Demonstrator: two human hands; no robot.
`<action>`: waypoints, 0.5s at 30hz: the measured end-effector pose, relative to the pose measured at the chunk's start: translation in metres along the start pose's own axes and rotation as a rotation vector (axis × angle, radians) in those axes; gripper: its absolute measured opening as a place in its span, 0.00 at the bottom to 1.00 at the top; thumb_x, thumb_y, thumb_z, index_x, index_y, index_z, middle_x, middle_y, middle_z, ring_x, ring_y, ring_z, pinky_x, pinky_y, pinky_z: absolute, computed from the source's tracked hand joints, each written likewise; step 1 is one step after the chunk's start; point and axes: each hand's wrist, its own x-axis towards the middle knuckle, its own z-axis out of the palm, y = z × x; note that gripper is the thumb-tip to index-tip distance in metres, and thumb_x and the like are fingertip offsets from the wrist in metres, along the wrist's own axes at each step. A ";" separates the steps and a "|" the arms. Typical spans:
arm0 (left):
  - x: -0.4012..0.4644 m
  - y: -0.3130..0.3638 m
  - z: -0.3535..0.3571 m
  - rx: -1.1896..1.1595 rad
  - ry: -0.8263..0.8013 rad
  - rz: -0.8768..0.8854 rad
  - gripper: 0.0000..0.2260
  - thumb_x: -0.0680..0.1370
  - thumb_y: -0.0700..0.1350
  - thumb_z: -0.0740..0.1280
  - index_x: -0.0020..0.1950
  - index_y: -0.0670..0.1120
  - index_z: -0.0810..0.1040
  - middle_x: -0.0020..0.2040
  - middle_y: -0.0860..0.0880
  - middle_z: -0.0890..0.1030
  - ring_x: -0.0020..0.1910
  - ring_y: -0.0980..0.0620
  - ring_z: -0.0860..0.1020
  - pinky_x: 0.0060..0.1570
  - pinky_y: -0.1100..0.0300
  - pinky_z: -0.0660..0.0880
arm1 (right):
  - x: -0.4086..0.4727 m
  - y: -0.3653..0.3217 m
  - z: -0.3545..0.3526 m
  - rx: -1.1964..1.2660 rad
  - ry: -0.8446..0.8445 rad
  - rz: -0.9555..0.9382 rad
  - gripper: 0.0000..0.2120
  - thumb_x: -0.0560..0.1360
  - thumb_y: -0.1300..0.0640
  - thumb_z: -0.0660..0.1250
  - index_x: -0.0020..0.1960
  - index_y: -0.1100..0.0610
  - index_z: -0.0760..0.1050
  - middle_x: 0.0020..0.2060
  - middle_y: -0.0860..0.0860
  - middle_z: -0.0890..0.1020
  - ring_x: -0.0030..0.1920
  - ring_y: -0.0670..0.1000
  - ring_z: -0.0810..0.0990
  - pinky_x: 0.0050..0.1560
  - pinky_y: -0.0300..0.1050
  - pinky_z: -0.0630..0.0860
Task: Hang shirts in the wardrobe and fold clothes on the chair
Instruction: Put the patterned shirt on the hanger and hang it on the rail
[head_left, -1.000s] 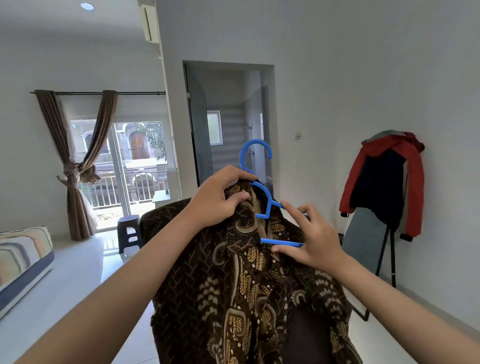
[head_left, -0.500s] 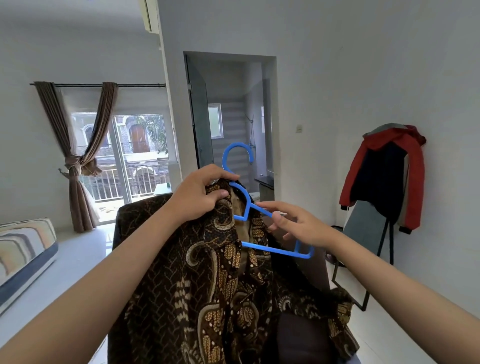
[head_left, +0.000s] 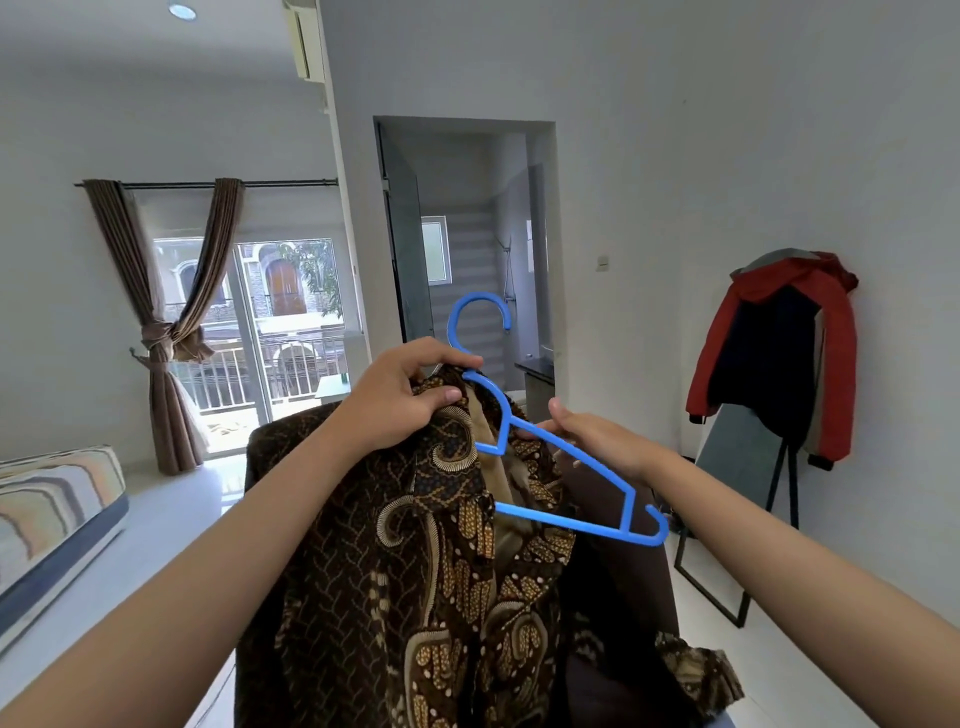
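A brown batik shirt (head_left: 415, 561) with gold patterns hangs in front of me, held up at chest height. My left hand (head_left: 400, 400) grips its collar together with the neck of a blue plastic hanger (head_left: 566, 467). The hanger's hook points up; its left half sits inside the shirt and its right arm sticks out bare to the right. My right hand (head_left: 597, 441) pinches that bare upper arm of the hanger. Behind and below the shirt stands a dark brown chair (head_left: 618, 582), partly hidden by the cloth.
A red and navy jacket (head_left: 779, 353) hangs on a leaning board by the right wall. An open doorway (head_left: 467, 249) lies straight ahead. A striped mattress (head_left: 57, 509) sits at the left, near a curtained glass door (head_left: 249, 332). No wardrobe is in view.
The hanger's right arm has come out of the shirt and now sticks out bare. My right hand slid from its lower bar up onto the upper arm. The shirt's right shoulder has dropped.
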 end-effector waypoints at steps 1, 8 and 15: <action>0.000 0.001 -0.002 -0.006 0.011 0.005 0.17 0.74 0.36 0.70 0.55 0.56 0.80 0.53 0.59 0.80 0.45 0.68 0.76 0.51 0.66 0.68 | 0.000 0.001 0.001 -0.024 -0.007 0.005 0.24 0.82 0.42 0.41 0.59 0.43 0.75 0.52 0.49 0.79 0.51 0.50 0.77 0.51 0.41 0.73; -0.011 -0.011 -0.016 0.048 0.038 -0.030 0.16 0.73 0.34 0.69 0.54 0.53 0.81 0.52 0.56 0.81 0.38 0.71 0.73 0.43 0.67 0.66 | -0.003 0.011 -0.012 0.087 0.224 -0.166 0.18 0.73 0.63 0.71 0.60 0.50 0.76 0.35 0.39 0.83 0.33 0.49 0.78 0.37 0.37 0.75; -0.010 -0.024 -0.020 0.180 0.073 -0.071 0.17 0.71 0.34 0.71 0.51 0.56 0.82 0.46 0.61 0.79 0.49 0.57 0.76 0.46 0.62 0.68 | -0.011 -0.005 -0.049 -0.419 0.324 -0.240 0.22 0.75 0.67 0.67 0.58 0.41 0.78 0.50 0.48 0.82 0.38 0.45 0.75 0.42 0.29 0.71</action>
